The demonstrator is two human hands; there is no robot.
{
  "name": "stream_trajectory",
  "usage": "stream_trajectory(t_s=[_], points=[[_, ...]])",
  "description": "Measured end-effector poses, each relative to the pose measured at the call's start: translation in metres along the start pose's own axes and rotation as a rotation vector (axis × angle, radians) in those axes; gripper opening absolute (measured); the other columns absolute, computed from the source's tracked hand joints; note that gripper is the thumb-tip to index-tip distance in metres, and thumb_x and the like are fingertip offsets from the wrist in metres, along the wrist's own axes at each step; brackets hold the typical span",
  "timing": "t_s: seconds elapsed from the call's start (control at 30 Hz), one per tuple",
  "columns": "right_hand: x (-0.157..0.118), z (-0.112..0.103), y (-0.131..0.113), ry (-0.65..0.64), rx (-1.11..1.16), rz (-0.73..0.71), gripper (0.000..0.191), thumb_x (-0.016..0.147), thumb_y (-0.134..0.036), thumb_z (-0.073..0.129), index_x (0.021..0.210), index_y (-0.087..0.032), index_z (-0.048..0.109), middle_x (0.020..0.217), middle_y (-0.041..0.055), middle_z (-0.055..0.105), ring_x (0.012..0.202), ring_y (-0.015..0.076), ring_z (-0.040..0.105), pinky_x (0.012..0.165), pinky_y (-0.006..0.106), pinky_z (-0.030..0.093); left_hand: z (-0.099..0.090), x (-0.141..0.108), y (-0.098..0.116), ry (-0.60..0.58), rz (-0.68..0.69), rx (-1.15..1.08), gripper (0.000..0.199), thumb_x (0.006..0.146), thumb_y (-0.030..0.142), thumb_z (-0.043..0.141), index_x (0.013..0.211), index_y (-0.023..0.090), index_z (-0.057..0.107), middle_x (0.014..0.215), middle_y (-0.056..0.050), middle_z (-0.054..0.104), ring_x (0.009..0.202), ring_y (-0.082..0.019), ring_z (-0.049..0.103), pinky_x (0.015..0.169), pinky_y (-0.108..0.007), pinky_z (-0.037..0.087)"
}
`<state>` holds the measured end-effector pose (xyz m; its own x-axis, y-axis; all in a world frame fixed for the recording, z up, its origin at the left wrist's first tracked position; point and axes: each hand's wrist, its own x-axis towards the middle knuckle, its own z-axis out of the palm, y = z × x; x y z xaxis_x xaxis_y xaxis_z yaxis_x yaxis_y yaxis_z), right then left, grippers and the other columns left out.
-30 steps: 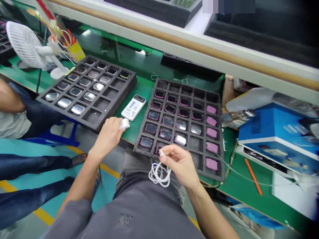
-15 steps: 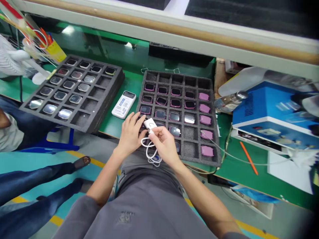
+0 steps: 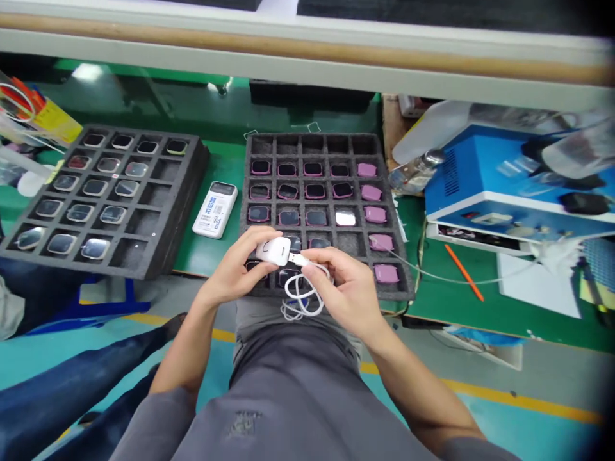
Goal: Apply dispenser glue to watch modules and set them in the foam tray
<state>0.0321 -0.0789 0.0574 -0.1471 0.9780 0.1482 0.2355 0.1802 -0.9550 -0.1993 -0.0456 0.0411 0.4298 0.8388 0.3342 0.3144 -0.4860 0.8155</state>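
Note:
Between its thumb and fingers, my left hand [image 3: 239,266] grips a small white adapter [image 3: 273,251] whose port faces right. My right hand [image 3: 343,282] pinches the USB plug [image 3: 298,258] of a white cable [image 3: 307,307], just right of the adapter; plug and port look slightly apart. The cable's loops hang below my fingers. Both hands are over the near part of a dark foam tray [image 3: 350,244] holding dark-screened watches and, in its right column, pink watch pieces [image 3: 375,214]. My hands hide some of its compartments.
Another foam tray [image 3: 158,230] of watches lies left, with a white device [image 3: 215,210] beside it. At the right are a blue machine [image 3: 509,182], an orange stick [image 3: 464,272], white paper [image 3: 533,288] and a thin cable. A person's legs [image 3: 86,384] show lower left.
The view has shifted, so the trays sit further left. The adapter has turned to show its port, and the plug in my right hand now points at it. My hands are further apart.

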Motion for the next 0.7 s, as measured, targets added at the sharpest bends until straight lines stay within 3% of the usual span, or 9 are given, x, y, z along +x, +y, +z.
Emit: stream_trajectory(t_s=[0.3,0.43,0.7], points=[[0.006,-0.014,-0.01,-0.07,-0.263,-0.272,0.019,0.097,-0.018,0.061,0.11,-0.021,0.074,0.091,0.0048,0.074,0.076,0.0155,0.067,0.069,0.029,0.054,0.001,0.0,0.015,-0.066,0.08,0.11,0.05,0.093,0.02,0.067,0.141,0.026,0.055,0.128,-0.013,0.061,0.123,-0.027,0.056,0.106,-0.046,0.048],[0.008,-0.019,-0.012,-0.129,-0.326,-0.284,0.02,0.097,-0.019,0.061,0.11,-0.023,0.075,0.096,0.0055,0.076,0.082,0.0176,0.071,0.075,0.031,0.057,0.001,0.001,0.021,-0.109,0.108,0.162,0.051,0.095,0.019,0.064,0.145,0.025,0.052,0.127,-0.014,0.058,0.123,-0.027,0.055,0.104,-0.045,0.049],[0.004,-0.018,-0.008,-0.114,-0.273,-0.255,0.02,0.095,-0.017,0.062,0.107,-0.023,0.077,0.094,0.0047,0.078,0.082,0.0175,0.073,0.074,0.031,0.059,0.014,-0.001,0.026,-0.096,0.142,0.162,0.052,0.096,0.019,0.062,0.146,0.025,0.05,0.121,-0.013,0.057,0.115,-0.026,0.058,0.098,-0.043,0.052]])
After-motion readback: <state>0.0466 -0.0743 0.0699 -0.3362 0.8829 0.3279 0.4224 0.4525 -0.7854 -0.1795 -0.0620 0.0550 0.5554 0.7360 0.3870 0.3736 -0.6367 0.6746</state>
